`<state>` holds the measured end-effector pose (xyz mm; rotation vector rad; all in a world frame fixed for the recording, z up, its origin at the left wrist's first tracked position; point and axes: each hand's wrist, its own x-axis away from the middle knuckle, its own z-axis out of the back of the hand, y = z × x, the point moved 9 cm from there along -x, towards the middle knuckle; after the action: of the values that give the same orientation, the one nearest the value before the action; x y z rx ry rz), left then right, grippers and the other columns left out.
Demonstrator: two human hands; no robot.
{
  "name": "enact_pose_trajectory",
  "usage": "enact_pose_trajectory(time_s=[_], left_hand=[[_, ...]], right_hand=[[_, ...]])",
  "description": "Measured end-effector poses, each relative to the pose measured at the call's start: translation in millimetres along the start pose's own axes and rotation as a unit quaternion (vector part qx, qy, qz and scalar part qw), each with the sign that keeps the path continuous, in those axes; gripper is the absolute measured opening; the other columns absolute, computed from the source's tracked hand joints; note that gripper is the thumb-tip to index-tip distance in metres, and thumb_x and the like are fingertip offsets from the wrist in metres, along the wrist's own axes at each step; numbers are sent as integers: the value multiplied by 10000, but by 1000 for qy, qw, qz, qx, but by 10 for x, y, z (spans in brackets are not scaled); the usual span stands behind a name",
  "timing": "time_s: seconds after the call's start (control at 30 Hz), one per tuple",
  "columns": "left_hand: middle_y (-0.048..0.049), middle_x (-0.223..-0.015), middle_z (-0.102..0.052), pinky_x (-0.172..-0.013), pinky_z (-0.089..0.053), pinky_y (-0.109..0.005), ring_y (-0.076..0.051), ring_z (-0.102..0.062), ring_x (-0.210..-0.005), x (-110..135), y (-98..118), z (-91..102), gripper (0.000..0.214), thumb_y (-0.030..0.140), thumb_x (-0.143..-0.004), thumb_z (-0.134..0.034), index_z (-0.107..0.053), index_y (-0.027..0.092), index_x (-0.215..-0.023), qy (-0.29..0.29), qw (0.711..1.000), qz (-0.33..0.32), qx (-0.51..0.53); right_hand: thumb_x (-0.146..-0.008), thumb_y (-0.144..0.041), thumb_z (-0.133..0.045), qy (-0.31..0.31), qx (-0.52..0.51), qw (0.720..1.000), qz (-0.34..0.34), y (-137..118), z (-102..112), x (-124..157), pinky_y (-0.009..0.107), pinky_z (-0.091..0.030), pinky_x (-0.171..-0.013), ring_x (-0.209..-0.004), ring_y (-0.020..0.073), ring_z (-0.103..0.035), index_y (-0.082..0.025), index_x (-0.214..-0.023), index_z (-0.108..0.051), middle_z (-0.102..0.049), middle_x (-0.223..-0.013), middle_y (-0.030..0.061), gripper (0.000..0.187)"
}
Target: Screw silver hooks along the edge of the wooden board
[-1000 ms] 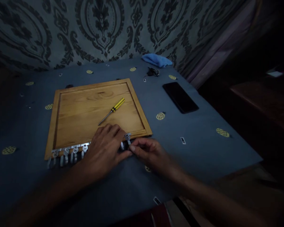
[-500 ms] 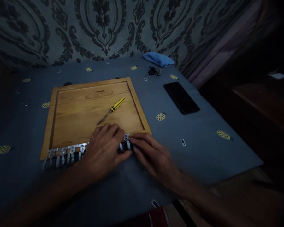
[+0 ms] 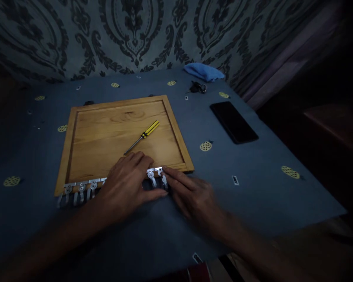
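Note:
A framed wooden board (image 3: 117,137) lies on the table. Along its near edge runs a silver metal hook rail (image 3: 81,185) with several hooks hanging off the front. My left hand (image 3: 126,182) covers the middle of the rail, fingers over the top and thumb on the near side, gripping it. At the rail's right end, my right hand (image 3: 194,197) pinches the last hook with thumb and fingertips. Two hooks show between the hands; those beneath my left palm are hidden. A yellow-and-black screwdriver (image 3: 145,133) rests on the board, its tip close to my left knuckles.
A black phone (image 3: 234,122) lies right of the board. Farther back are a bunch of keys (image 3: 197,87) and a folded blue cloth (image 3: 204,72). The blue tablecloth (image 3: 253,188) has a pineapple print. Patterned fabric (image 3: 135,35) rises behind the table.
The view has shifted slightly, so everything sits a little farther right. More of the rail's right end shows between my hands. Both hands stay on the rail.

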<state>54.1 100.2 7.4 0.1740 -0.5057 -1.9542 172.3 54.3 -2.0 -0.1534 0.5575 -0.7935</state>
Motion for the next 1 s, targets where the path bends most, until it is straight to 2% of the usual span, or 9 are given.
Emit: enact_pose_trajectory(time_s=[0.17,0.37,0.53,0.8,1.0], left_hand=[[-59,-1049,-648,-859,-474,-442,-292,-596,-1017,32,26,-12,411,472,-775,-803,-636,182,-1014,8,999,-12,-29],[-63,-1047,-650,-845,-466,-436,-285,-590,-999,55,58,-41,386,455,-802,-786,-643,182,-1034,22,998,-33,-47],[-59,-1038,-650,-851,-458,-435,-285,-593,-1009,51,65,-28,384,440,-801,-793,-649,176,-1040,20,998,-37,-42],[-50,-1023,-651,-829,-454,-411,-268,-595,-971,57,64,-28,400,476,-806,-782,-641,172,-1024,17,998,-42,-39],[-55,-1014,-647,-843,-459,-414,-270,-587,-977,50,81,-24,441,552,-816,-743,-630,187,-1036,20,998,-45,-49]], right_hand=[[-946,-104,-484,-5,8,1000,-2,-19,3,-12,337,-641,-764,-929,221,-761,-145,-1357,-573,-693,-1303,160,422],[-966,-211,-497,-24,1,1000,-2,-35,0,-23,369,-644,-763,-975,249,-754,-129,-1303,-590,-685,-1306,176,359],[-984,-271,-535,-17,19,1000,3,-35,6,-16,343,-636,-753,-972,239,-756,-142,-1254,-623,-698,-1290,164,312],[-1020,-205,-482,13,47,999,15,-56,36,-40,315,-632,-699,-861,198,-770,-120,-1179,-664,-745,-1204,143,256],[-1007,-192,-489,-5,37,999,9,-38,20,-37,335,-643,-699,-897,214,-768,-131,-1198,-661,-724,-1250,146,264]])
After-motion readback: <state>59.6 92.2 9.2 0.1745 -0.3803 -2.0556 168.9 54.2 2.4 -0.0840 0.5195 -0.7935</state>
